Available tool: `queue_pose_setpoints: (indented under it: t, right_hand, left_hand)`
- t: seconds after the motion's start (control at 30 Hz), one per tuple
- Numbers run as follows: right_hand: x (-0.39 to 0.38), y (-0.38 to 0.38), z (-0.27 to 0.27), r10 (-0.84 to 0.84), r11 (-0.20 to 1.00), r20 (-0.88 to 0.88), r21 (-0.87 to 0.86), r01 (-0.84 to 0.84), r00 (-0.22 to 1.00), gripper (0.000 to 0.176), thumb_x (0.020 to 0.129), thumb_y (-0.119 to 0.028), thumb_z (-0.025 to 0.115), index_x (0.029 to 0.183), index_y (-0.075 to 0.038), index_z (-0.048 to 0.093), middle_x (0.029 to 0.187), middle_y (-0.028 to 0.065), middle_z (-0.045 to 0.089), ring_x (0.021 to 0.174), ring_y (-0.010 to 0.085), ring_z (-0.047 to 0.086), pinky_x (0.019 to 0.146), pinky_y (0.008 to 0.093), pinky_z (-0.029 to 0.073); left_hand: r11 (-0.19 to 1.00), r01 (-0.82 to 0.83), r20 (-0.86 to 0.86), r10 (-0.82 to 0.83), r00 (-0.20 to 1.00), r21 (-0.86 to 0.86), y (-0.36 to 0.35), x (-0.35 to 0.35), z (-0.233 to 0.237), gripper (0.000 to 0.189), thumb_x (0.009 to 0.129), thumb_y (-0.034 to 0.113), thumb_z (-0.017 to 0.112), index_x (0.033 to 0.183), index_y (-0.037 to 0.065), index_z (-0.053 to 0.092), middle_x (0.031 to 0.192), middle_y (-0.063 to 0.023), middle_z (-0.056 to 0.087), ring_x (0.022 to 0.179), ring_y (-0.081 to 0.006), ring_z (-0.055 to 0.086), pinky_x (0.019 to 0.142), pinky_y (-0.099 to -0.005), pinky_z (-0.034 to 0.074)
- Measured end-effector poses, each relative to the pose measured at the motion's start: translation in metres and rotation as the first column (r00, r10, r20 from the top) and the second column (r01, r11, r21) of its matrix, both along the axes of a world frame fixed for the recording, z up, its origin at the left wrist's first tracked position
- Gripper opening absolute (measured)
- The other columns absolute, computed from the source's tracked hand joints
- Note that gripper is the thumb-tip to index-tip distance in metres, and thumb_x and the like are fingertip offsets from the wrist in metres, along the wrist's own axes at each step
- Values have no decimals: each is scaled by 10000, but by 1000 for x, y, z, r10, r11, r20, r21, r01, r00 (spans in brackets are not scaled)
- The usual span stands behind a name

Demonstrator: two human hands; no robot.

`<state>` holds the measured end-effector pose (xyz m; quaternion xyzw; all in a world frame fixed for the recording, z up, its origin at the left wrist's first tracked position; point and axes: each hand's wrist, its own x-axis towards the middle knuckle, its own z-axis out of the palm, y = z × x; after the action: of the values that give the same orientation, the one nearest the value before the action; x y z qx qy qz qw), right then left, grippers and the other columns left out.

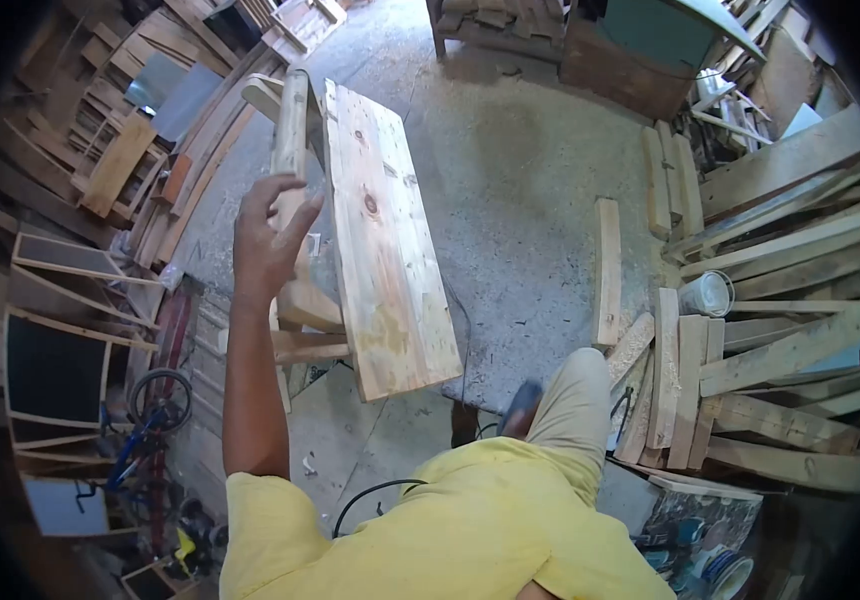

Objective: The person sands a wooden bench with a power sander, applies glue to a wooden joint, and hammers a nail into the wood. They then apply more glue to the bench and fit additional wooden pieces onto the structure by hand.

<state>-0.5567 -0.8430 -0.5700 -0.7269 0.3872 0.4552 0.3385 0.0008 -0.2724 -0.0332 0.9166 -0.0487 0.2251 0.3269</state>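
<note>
A wooden bench [385, 240] of pale, knotty timber stands in front of me, its broad plank seat running away from me. Along its left side goes a narrow rounded rail [292, 120]. My left hand [275, 235] reaches forward over this rail, thumb and fingers apart and slightly curved, with part of the rail showing between them. The hand overlaps the rail's middle in this view. Below it, the bench's near crosspiece [310, 346] and leg are partly visible. Only a bit of my right arm shows at the bottom edge; the right hand is hidden.
Timber offcuts [685, 380] and long boards [790, 250] are piled on the right, with a white bucket [707, 294] among them. One beam [606, 270] lies on the concrete floor. A small bicycle [155, 415] and framed panels [60, 370] stand left. A power tool [685, 533] lies lower right.
</note>
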Motion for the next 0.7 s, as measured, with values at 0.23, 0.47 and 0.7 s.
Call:
queue_pose_setpoints:
  t: [0.23,0.47,0.7]
  right_hand:
    - [296,-144,133,-268,960,349,17,280,898,250,887,-225,676,1006,-5,680,817,101,668,639,181,641,503,345,511]
    - [628,-136,375,-402,915,671,314,253,623,281,948,-241,649,1158,-56,667,929,63,690,718,145,658,606,284,527]
    - [805,-23,446,-93,902,675,369,-226,732,342,953,-239,657,1210,-13,651,977,66,703,817,152,674,682,299,543]
  left_hand:
    - [989,126,-163,-112,980,79,-82,129,82,459,867,404,743,1111,20,680,1199,-178,650,1112,-318,626,946,-391,491]
    - [980,-182,-446,130,885,-75,-34,179,92,480,862,435,734,1056,-3,702,991,-156,712,890,-253,672,801,-352,522]
    - [842,-469,-428,333,841,-266,11,239,38,335,866,323,749,998,16,727,934,-85,724,853,-179,663,775,-322,512]
